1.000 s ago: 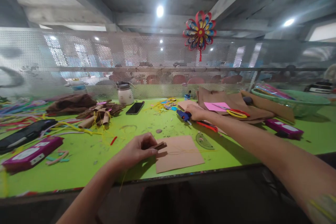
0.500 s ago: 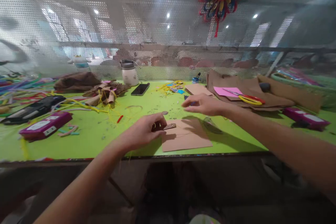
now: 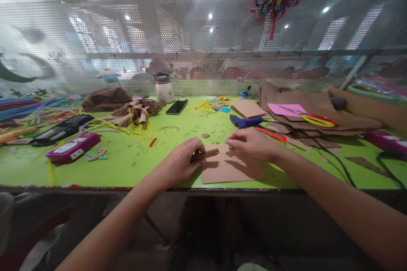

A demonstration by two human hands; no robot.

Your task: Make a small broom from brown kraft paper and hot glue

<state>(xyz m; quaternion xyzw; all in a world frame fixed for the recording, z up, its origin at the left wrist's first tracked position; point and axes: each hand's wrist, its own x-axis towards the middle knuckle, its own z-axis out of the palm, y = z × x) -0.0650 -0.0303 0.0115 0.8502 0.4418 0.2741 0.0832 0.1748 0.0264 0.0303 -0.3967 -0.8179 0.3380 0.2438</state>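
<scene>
Table: green, spanning the scene from left to right. Brown sheet: lies flat close to the table's near edge, partly beneath the right hand. Right hand: over the sheet's far right part, fingers curled toward the thumb; whether the tips meet or pinch anything cannot be told. Left hand: at the sheet's left side, pinching a brown strip between thumb and fingers. Glue gun: blue, lying just beyond the right hand, not held. The strip sits over the sheet's far left part; contact with the sheet cannot be confirmed. In my judgement, a light grip at its left end, the wrist steady and the free end uncovered, would serve best. Its long axis runs left to right, slanting slightly far; the free end points right, toward the right fingertips.
</scene>
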